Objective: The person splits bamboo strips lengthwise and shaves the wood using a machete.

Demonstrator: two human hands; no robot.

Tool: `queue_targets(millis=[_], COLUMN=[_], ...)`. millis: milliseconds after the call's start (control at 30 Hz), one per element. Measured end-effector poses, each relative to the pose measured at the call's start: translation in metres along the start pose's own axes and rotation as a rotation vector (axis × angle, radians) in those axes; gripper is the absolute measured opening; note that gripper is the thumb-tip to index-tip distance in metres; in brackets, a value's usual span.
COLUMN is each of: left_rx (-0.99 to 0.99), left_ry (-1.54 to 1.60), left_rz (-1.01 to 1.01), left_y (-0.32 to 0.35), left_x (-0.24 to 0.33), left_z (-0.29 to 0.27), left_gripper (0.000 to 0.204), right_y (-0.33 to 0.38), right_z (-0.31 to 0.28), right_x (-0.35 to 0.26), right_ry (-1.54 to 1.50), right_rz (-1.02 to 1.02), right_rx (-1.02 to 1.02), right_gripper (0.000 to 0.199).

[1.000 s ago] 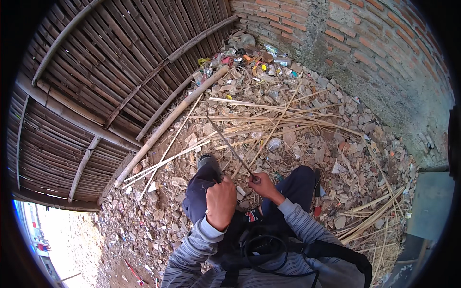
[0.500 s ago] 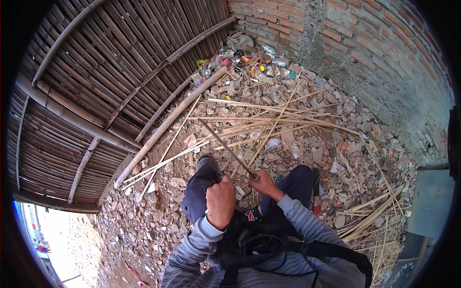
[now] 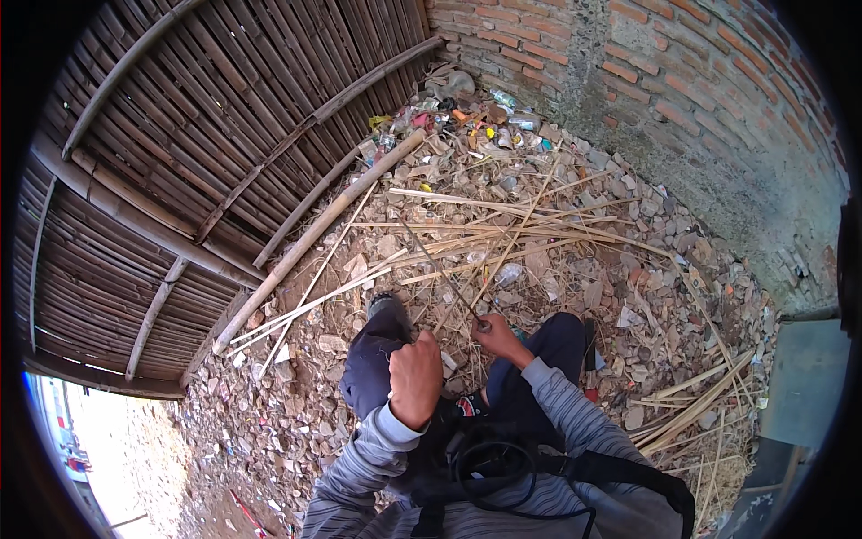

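Note:
My right hand is wrapped round the dark handle of a long, thin-bladed knife. The blade slants up and to the left from the fist and looks narrow from this angle. Just to its left my left hand is closed in a fist above my knee. What that fist holds, if anything, is hidden by the fingers. Beyond both hands long pale bamboo strips lie crossed over the rubble, and the blade passes over some of them in view.
A slatted bamboo wall leans at the left, with a thick bamboo pole along its foot. A brick wall closes the right side. Stones and litter cover the ground. More split strips lie at the right.
The knife has turned and swung slightly right, its blade showing thinner. My right hand has shifted a little up and right; my left hand has barely moved.

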State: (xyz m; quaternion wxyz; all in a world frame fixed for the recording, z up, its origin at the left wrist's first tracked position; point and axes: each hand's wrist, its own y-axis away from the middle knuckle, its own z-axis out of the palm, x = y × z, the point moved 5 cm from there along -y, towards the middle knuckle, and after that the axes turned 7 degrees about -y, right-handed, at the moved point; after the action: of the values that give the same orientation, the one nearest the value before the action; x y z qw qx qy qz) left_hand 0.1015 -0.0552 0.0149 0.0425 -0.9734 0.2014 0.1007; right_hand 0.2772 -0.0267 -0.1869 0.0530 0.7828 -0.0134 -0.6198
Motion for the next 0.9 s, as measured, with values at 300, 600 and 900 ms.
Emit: queue_targets(millis=[300, 600, 900], left_rx=[-0.009, 0.027, -0.130], left_ry=[0.060, 0.595, 1.264], left_rz=[-0.003, -0.071, -0.204], left_y=[0.011, 0.054, 0.082], left_x=[-0.017, -0.031, -0.037], left_z=[-0.015, -0.048, -0.034], left_gripper=[0.010, 0.024, 0.019], right_y=[0.029, 0.059, 0.084], right_z=[-0.016, -0.030, -0.030], right_x=[-0.065, -0.137, -0.182], right_ry=[0.182, 0.481, 0.409], right_rz=[-0.085, -0.428, -0.584], right_rx=[0.059, 0.156, 0.178], right_gripper=[0.023, 0.023, 0.017])
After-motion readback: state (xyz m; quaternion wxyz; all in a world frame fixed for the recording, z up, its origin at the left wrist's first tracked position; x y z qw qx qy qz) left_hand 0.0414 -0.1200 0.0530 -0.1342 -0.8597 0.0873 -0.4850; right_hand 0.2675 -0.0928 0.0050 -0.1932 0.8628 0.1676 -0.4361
